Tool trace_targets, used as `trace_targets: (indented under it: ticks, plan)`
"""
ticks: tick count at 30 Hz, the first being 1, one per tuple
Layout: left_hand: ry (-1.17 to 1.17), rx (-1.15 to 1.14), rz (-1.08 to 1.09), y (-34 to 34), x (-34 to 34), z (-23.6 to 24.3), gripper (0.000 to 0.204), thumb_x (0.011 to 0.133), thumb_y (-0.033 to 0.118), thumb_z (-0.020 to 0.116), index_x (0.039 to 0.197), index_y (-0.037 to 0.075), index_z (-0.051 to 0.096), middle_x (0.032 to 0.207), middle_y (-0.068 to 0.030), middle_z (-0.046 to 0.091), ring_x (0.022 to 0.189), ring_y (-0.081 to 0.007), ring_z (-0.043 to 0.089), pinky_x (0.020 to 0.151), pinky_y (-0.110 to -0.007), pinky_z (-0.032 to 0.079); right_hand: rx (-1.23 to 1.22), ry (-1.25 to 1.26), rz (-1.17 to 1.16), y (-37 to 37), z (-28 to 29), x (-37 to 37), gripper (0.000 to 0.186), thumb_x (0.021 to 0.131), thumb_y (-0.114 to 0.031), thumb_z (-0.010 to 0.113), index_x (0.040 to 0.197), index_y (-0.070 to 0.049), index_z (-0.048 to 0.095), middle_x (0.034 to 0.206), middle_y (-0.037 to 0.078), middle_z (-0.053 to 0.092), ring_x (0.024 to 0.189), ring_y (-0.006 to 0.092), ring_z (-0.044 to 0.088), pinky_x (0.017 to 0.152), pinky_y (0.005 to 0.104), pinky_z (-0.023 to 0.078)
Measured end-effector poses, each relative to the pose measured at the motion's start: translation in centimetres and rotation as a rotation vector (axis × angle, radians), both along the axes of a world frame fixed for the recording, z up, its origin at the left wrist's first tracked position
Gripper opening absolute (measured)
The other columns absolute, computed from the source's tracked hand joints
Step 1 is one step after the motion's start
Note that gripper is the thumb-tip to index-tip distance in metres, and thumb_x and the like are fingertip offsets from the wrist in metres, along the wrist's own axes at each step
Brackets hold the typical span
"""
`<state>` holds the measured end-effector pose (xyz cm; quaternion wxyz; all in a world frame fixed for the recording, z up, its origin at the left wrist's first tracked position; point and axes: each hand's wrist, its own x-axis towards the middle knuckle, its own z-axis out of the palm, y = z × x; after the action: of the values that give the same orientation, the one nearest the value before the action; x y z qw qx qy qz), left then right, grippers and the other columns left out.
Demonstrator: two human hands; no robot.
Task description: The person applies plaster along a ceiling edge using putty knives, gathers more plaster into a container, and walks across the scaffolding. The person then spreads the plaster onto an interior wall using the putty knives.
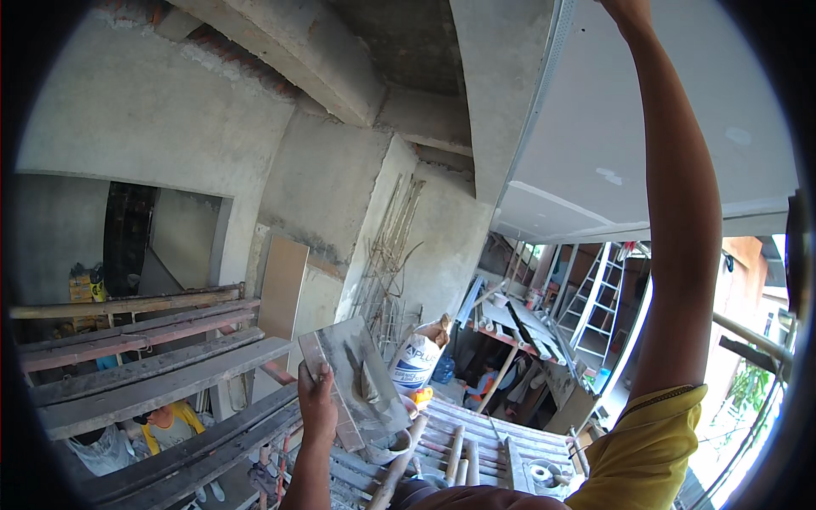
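My left hand [317,393] is closed on the near left edge of a flat rectangular mortar board [340,357], tilted up in front of me. A smear of wet grey plaster [367,387] lies on its face. My right arm reaches straight up along the smooth grey ceiling panel [586,127], beside a perforated metal edge strip [552,64]. Only the wrist and base of my right hand [627,10] show at the top edge; its fingers, and anything in them, are cut off.
Scaffold planks [170,365] run at the left, with a person in yellow [174,425] below. A white sack [416,357] and a bucket [387,448] stand beyond the board. Bamboo poles [399,467], a white ladder [595,297] and another person [484,382] are farther right.
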<state>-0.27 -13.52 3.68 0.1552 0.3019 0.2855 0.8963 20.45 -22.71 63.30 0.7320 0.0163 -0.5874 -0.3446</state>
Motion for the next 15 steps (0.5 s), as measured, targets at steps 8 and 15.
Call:
trace_targets:
  ticks: [8,15]
  plan:
    - [0.021,-0.014,-0.035,-0.6,-0.1,0.0,0.043,0.092,0.028,0.057,0.119,-0.003,0.046,0.106,-0.0128,0.053,0.096,-0.0194,0.049,0.089,-0.031,0.038,-0.041,0.071,-0.082,-0.7,1.5,-1.6,0.02,0.082,-0.008,0.048,0.091,0.005,0.059,0.075,0.016,0.063,0.067,0.0253,0.06,0.062,0.0407,0.048]
    - [-0.007,0.01,-0.043,-1.2,-0.1,0.1,0.044,0.092,0.029,0.057,0.121,-0.003,0.046,0.109,-0.0123,0.053,0.099,-0.0194,0.049,0.091,-0.031,0.037,0.064,0.186,-0.213,1.3,4.1,-1.7,0.023,0.082,-0.003,0.045,0.095,0.009,0.059,0.086,0.027,0.065,0.084,0.0396,0.064,0.071,0.0452,0.049]
